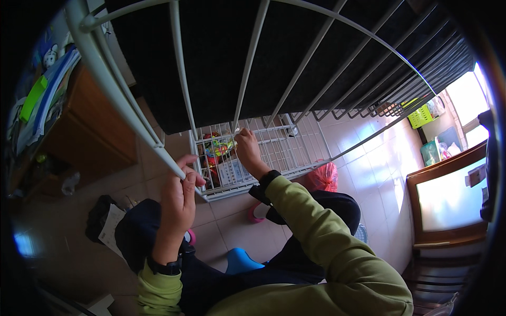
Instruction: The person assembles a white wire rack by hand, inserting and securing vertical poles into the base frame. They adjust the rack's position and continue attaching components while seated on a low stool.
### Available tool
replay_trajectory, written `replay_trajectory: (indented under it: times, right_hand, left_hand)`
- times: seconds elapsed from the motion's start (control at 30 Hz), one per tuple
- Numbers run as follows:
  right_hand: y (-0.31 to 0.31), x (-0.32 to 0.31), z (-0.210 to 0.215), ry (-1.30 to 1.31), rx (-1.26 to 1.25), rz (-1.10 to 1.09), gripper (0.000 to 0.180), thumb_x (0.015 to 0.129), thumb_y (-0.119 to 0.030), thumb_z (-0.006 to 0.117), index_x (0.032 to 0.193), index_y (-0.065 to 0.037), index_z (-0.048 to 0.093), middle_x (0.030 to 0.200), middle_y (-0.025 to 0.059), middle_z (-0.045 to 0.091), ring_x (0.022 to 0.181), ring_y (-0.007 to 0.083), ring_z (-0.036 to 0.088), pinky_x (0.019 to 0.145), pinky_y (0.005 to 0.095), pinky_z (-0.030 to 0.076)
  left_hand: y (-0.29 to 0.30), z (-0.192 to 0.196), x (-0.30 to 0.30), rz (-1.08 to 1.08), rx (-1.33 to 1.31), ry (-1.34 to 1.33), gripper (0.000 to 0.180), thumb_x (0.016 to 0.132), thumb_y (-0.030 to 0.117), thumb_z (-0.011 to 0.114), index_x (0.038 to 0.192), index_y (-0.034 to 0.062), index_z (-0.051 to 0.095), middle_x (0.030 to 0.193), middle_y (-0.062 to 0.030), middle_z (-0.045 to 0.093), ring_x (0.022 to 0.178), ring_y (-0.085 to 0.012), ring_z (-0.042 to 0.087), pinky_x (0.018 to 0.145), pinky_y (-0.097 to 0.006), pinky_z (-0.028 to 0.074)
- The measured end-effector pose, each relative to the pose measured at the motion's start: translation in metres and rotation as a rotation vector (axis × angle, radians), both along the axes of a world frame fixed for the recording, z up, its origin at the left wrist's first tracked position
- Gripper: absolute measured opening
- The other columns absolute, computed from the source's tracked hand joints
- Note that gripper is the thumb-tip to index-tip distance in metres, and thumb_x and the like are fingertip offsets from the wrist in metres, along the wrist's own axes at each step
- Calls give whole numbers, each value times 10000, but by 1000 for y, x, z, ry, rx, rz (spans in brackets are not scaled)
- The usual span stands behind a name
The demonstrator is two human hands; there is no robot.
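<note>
White wire rack [94, 60]: it fills my head view from ten o'clock over twelve to two, and its lower grid shelf [305, 147] lies near the centre.
Left hand [178, 197]: at eight o'clock, its fingers are curled round the thick tube of the rack, so I read it as clamped there.
Right hand [249, 150]: near the centre, over the shelf, with fingers bent together beside a thin bar; I cannot tell if they close on it. The two hands are apart from each other.
Packets [219, 147]: colourful and shiny, they sit behind the wires between my two hands, with a pale box [232, 173] just below.
Black sheet [221, 52]: at twelve o'clock, behind the bars.
Red bag [322, 178]: between three and four o'clock, just beside the shelf.
Blue object [243, 260]: at six o'clock; its kind I cannot tell.
Wooden cabinet [97, 126]: between nine and ten o'clock, with papers [52, 100] on it.
Green basket [420, 116]: between two and three o'clock, well apart from both hands.
</note>
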State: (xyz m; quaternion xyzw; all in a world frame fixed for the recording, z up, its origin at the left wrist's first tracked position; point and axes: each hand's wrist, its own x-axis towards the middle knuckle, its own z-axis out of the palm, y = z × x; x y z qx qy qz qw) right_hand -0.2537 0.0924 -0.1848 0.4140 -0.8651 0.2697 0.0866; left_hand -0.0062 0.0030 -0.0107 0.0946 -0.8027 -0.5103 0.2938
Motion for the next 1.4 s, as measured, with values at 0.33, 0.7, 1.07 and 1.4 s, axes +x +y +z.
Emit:
replay_trajectory:
  times: [0.33,0.7,1.07,1.4]
  right_hand:
    - [-100,21,-3,-137,-287,237,221,847,-62,530,1039,-27,635,1048,224,615,928,375,604,783,450,496]
    - [-112,3,-34,709,302,256,384,945,-196,450,1273,-5,509,1346,155,478,1220,277,474,1019,350,372]
    - [-176,4,-80,128,-201,244,91,799,-116,665,835,-36,641,905,151,566,855,332,575,740,426,473]
    - [-139,27,-28,-453,-35,175,208,739,-212,724,828,-27,700,786,157,683,757,309,663,697,385,515]
  left_hand:
    - [-1,-4,0,12,22,-17,261,1023,120,376,1243,2,453,773,-73,557,732,-131,586,719,-251,483]
    - [-3,-1,2,-12,12,-39,255,1016,94,400,1250,6,451,787,-80,568,743,-139,592,720,-258,478]
    - [5,2,1,131,-29,-73,284,996,103,431,1262,7,451,833,-110,592,777,-195,639,703,-300,491]
    - [-28,15,15,-118,-49,-162,276,989,211,502,1210,48,531,889,-139,635,810,-258,660,735,-344,509]
